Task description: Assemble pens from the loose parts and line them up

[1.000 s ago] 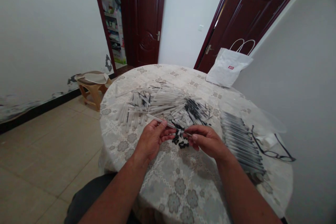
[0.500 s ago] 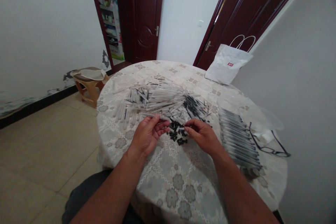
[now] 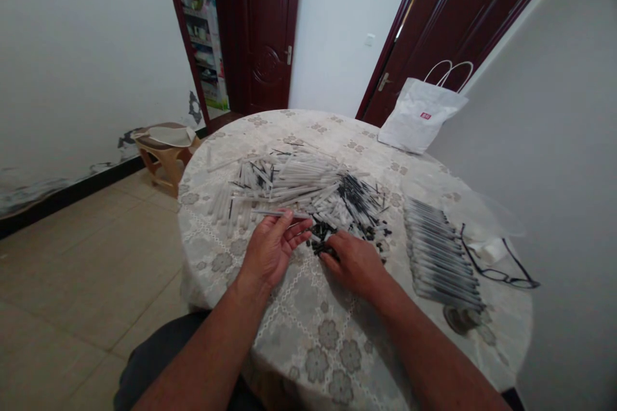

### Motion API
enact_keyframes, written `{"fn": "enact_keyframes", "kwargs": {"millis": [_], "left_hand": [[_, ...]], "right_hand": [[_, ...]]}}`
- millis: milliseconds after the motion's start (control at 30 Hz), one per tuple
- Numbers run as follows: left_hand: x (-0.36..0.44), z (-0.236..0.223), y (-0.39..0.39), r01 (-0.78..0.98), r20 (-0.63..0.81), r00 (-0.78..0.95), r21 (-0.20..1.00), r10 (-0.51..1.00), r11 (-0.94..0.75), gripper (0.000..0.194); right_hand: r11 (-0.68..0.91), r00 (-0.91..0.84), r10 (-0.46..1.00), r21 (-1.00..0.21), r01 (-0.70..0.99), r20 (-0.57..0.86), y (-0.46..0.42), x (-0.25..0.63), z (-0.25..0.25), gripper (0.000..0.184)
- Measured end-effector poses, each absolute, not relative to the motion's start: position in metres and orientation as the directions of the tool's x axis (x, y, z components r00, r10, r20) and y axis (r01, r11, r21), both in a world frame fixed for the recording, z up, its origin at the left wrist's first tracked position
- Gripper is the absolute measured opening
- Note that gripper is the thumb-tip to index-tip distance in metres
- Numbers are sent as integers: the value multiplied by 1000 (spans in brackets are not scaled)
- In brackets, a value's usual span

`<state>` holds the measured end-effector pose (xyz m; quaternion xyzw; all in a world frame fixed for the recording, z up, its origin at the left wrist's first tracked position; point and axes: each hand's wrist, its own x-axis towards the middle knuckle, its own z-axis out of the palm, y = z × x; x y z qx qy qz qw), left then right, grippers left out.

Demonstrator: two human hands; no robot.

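Observation:
My left hand (image 3: 272, 247) holds a clear pen barrel (image 3: 274, 212) between thumb and fingers, just in front of a pile of clear barrels (image 3: 294, 183). My right hand (image 3: 354, 262) lies palm down on the table, fingertips curled onto a small heap of black caps (image 3: 322, 234); what the fingers pinch is hidden. Black refills (image 3: 359, 199) lie to the right of the barrels. A row of assembled pens (image 3: 441, 260) lies further right.
The round table (image 3: 337, 334) has a floral lace cloth. Black glasses (image 3: 501, 263) and a clear plastic bag (image 3: 477, 215) lie at its right edge, a white paper bag (image 3: 419, 117) at the back. A wooden stool (image 3: 164, 151) stands on the floor at left.
My right hand has let go of the barrel's end and dropped down-left onto the black caps. My left hand still holds the barrel, now nearly level.

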<state>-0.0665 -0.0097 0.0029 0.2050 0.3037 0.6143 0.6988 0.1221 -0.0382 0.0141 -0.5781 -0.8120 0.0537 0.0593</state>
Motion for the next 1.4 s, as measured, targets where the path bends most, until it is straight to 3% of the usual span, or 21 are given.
{"fn": "enact_keyframes", "kwargs": {"millis": [100, 200, 333, 433, 567, 700, 933, 1400], "left_hand": [[-66, 2, -12, -716, -174, 66, 677, 983, 168, 29], [-65, 1, -13, -706, -164, 71, 688, 984, 166, 29], [-65, 2, -14, -680, -153, 127, 706, 980, 198, 29], [-65, 3, -15, -658, -149, 189, 714, 971, 238, 27], [-65, 2, -16, -638, -143, 223, 726, 964, 255, 25], [-66, 2, -15, -622, -131, 233, 741, 964, 251, 22], [-64, 3, -16, -615, -133, 234, 747, 963, 253, 22], [-62, 6, -19, -567, -117, 218, 793, 969, 223, 24]], "right_hand": [[322, -319, 947, -121, 939, 46, -38, 117, 9, 15], [336, -319, 940, -173, 926, 119, -36, 117, 5, 13], [339, -220, 934, -499, 798, 282, -34, 122, 2, 14], [252, -122, 967, -777, 577, 223, -34, 122, 2, 15], [127, -26, 992, -936, 328, 125, -34, 117, 2, 26], [80, -10, 997, -980, 183, 79, -33, 114, 4, 33], [69, 22, 997, -994, 84, 71, -32, 110, 5, 32], [127, 41, 990, -983, 136, 134, -33, 108, 5, 27]]}}
